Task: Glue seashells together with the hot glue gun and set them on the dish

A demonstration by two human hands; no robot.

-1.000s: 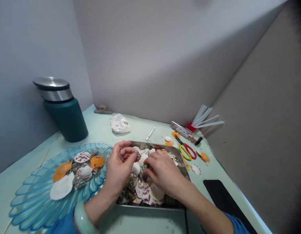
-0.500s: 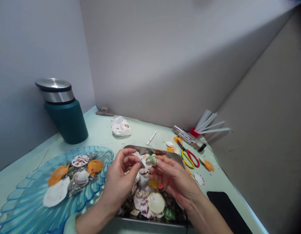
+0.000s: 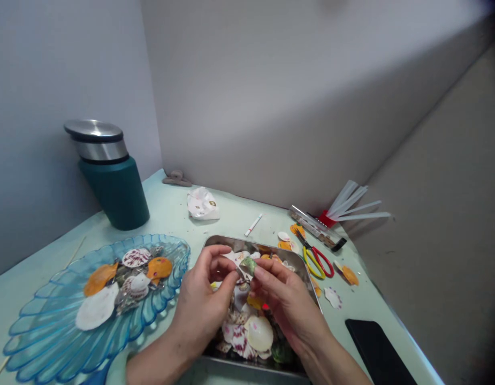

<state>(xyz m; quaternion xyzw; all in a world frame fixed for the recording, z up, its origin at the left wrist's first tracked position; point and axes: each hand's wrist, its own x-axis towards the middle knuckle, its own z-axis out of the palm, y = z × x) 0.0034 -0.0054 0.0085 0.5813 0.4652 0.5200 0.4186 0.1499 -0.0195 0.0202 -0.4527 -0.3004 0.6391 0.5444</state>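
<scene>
Between the thumb and fingers of my right hand (image 3: pixel 285 294) is a small green shell piece (image 3: pixel 248 266). My left hand (image 3: pixel 207 291) is closed in a pinch just to its left, on a small thin greyish thing whose kind I cannot make out. The two pinched things are very close, and I cannot tell whether they touch. Both hands hover over a metal tray (image 3: pixel 231 361) full of seashells, where a pale round shell (image 3: pixel 259 333) and a purple-streaked scallop shell (image 3: pixel 242 345) lie near the front.
A blue shell-shaped dish (image 3: pixel 42 339) with several shells stands at left, before a green flask (image 3: pixel 119 195). Crumpled paper (image 3: pixel 203 204) and a white stick (image 3: pixel 253 225) lie behind the tray. Red-and-yellow pliers (image 3: pixel 317 261), a clear tube (image 3: pixel 313 224), glue sticks (image 3: pixel 353 206) and a black phone-like slab (image 3: pixel 378 350) are at right.
My hands have come closer together, bringing the green shell piece nearer to the thing in my left fingers. The view has shifted slightly, so the scene sits a little further right.
</scene>
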